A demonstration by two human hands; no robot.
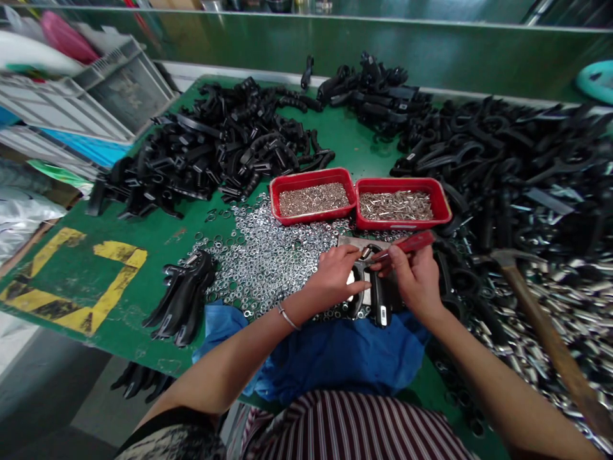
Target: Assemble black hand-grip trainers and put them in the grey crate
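Observation:
My left hand (335, 273) pinches the top of a black plastic handle part (376, 295) that lies on a small metal plate (353, 242) in front of me. Its fingertips are closed on a small metal piece at the part's joint. My right hand (416, 276) is closed on a red-handled tool (412, 243) whose tip meets the same joint. A blue cloth (330, 351) lies under the part at the table's near edge.
Two red trays hold small metal pieces, left tray (312, 176) and right tray (443, 204). Loose washers (258, 255) spread over the green table (153, 249). Black part heaps (215, 140) lie behind. A finished stack (184, 297) lies left. A hammer (541, 319) rests right.

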